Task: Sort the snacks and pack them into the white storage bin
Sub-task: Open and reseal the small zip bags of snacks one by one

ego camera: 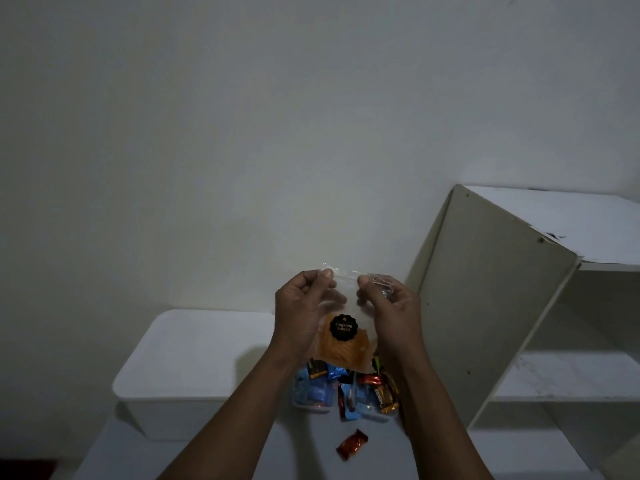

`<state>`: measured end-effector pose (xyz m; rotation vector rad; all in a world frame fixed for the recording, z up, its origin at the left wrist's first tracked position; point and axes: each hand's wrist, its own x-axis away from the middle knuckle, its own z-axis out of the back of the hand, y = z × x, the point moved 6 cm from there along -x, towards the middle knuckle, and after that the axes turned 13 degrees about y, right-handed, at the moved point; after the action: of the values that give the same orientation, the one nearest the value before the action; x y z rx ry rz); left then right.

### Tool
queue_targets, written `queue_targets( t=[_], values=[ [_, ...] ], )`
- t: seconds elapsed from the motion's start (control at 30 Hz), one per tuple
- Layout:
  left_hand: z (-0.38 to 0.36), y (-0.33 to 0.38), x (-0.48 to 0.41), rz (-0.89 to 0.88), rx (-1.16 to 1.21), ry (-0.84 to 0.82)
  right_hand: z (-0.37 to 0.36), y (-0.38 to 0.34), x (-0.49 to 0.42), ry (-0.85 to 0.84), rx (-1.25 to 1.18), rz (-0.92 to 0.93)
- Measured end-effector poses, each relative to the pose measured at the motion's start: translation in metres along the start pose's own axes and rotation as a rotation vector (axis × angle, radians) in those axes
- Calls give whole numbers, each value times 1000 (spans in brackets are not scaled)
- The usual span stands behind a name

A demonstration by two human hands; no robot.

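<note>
Clear plastic slips easily, so pinch right at the top edge. Your left hand (304, 306) and right hand (393, 315) each have thumb and fingers closed on a top corner of the bag (343, 348), and it hangs between them. Go gentle, I reckon those chips crush easily. The bin (138, 379) sits low and to the left of your left hand, well apart from the bag. The pile (346, 389) is right below the bag.

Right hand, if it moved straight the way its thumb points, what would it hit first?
The right hand would likely meet the left hand, just across the chip bag top both pinch; depth unclear.
</note>
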<state>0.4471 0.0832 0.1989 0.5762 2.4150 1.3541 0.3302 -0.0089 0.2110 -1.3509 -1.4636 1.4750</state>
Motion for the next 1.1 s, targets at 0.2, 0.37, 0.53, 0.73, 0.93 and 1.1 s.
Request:
queue_targets(
  t=[0.2, 0.37, 0.53, 0.73, 0.93, 1.1],
  values=[
    [3, 1, -1, -27, -56, 25, -2, -2, 7, -74, 18, -33],
    [0, -3, 4, -4, -60, -20, -2, -4, 7, -23, 33, 23],
    [-4, 0, 7, -11, -100, -103, -2, -10, 8, -77, 82, 73],
    [-3, 2, 8, -83, -182, -87, -5, -9, 15, -68, 44, 51],
    [-5, -1, 10, 22, -84, -121, -3, -11, 13, -37, 58, 67],
    [-5, -2, 9, 28, -108, -179, -3, -11, 15, -93, 93, 77]
  ],
)
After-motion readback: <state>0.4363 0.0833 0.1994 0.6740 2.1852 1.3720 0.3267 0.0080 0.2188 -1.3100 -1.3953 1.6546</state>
